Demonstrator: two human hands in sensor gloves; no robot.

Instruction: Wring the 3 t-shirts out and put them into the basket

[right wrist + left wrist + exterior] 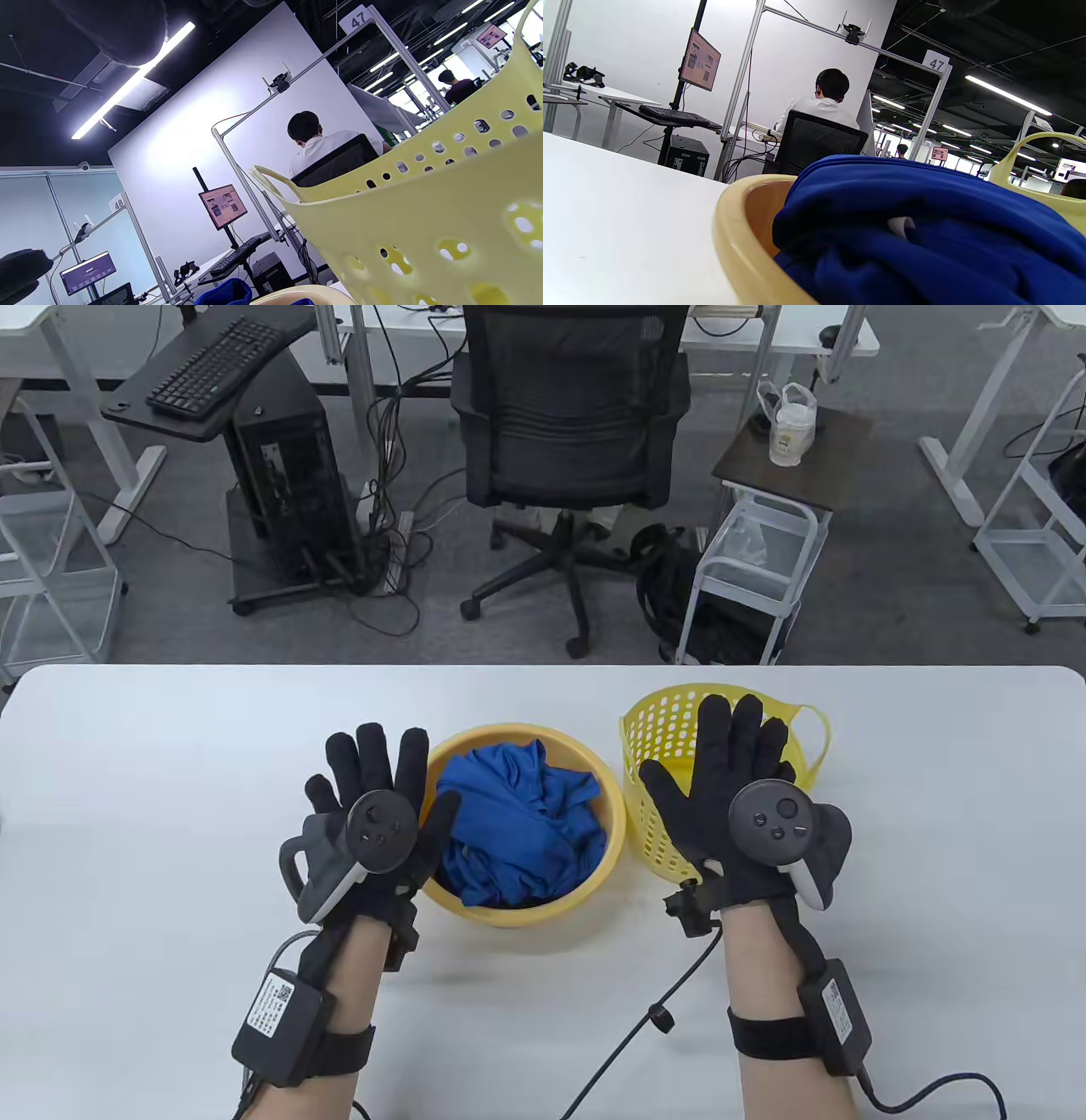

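Right now both sets of fingers are spread straight, holding nothing: left hand beside the round yellow basin, right hand over the perforated yellow basket. Crumpled blue t-shirts fill the basin. Only the left wrist view shows a white tag among their folds.

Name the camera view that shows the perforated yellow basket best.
The table view: the yellow basket shows from above with its holed wall, rim and handle, though the right hand covers part of it. The right wrist view gives only a close stretch of wall and rim. The left wrist view catches just its handle and rim edge.
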